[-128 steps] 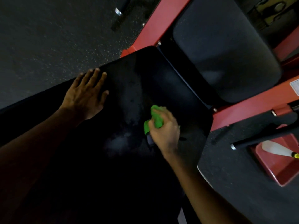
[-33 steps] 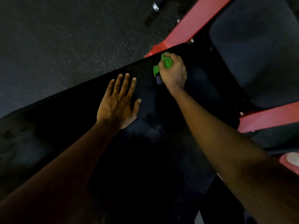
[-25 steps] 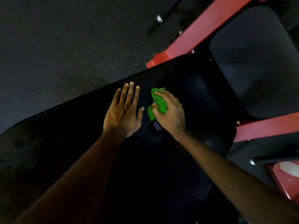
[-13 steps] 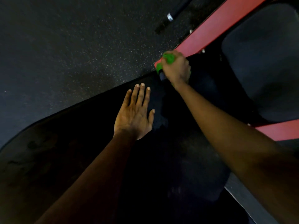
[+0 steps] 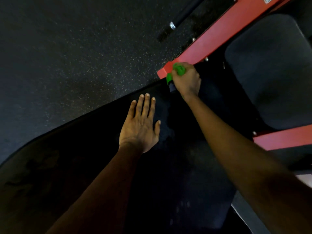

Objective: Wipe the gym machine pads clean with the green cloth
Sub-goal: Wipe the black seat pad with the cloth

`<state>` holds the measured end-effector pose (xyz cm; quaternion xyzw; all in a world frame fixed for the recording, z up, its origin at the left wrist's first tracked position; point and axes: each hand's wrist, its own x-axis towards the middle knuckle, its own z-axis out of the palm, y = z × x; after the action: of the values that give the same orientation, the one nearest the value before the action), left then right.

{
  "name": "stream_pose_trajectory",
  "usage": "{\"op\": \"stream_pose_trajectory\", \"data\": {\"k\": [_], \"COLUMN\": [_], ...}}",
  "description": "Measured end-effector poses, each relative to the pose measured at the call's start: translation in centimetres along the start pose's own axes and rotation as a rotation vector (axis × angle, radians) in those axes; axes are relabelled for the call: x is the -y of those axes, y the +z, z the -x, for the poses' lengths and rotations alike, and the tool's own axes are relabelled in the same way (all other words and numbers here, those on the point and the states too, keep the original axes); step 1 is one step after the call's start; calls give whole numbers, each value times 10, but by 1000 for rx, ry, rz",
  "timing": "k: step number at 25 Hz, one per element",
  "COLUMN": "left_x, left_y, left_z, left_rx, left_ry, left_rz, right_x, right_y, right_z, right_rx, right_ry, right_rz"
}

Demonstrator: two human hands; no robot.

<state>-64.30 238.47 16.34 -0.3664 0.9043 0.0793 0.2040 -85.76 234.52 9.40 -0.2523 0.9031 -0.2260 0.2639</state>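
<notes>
A long black pad (image 5: 94, 166) of the gym machine runs from the lower left up to the centre. My left hand (image 5: 141, 125) lies flat on it with fingers straight. My right hand (image 5: 186, 80) grips the bunched green cloth (image 5: 178, 70) at the pad's far upper corner, right against the red frame (image 5: 217, 33). A small dark object pokes out below the cloth under my right palm. A second, rounded dark pad (image 5: 273, 71) sits to the right.
Speckled dark rubber floor (image 5: 76, 56) fills the upper left. A black bar with a metal end (image 5: 173, 25) lies on the floor near the frame. Another red frame beam (image 5: 285, 138) crosses at the right, below the second pad.
My right hand swept the cloth back toward my left hand, then out again to the pad's far corner, where it stays. My left hand stays flat on the pad.
</notes>
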Motion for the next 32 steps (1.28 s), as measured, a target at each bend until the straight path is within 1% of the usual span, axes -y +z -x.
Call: {"op": "stream_pose_trajectory", "data": {"k": [2, 4, 5, 8, 9, 12, 14, 17, 19, 22, 25, 27, 28, 29, 32], "left_x": [-1, -1, 0, -1, -1, -1, -1, -2, -1, 18, 48, 57, 57, 55, 51], "left_y": [-2, -3, -3, -4, -4, -5, -5, -11, -16, -22, -19, -17, -17, -17, -17], "left_z": [0, -1, -1, 1, 1, 0, 0, 1, 3, 21, 48, 56, 57, 56, 53], "left_rx": [8, 15, 11, 15, 20, 17, 19, 37, 31, 12, -40, -43, -44, -48, -40], "left_ry": [0, 4, 1, -4, -7, -8, -5, -9, -10, -46, -13, 3, 7, 7, 10], "left_rz": [2, 2, 3, -1, -4, -6, -14, -31, -34, 5, -14, -24, -30, -37, -68], "right_x": [-2, -11, -12, -3, -1, -8, -20, -14, -8, -6, -13, -20, -19, -18, -3], "right_y": [-1, -3, -2, 4, 10, 17, 13, 7, 7, 2, -5, -5, -5, -4, 2], "right_z": [42, 68, 65, 36, 35, 54, 53, 44, 47, 77, 145, 159, 152, 139, 101], "right_rx": [41, 9, -21, -79, -83, -22, 38, 49, 10, 7, 52, 44, 23, -14, -100], "right_ry": [-145, -262, -274, -134, -121, -255, -301, -259, -269, -263, -392, -485, -482, -434, -173], "right_rz": [-30, -78, -86, -15, 12, 40, 76, 86, 56, 36, 5, -22, -17, -14, -11]}}
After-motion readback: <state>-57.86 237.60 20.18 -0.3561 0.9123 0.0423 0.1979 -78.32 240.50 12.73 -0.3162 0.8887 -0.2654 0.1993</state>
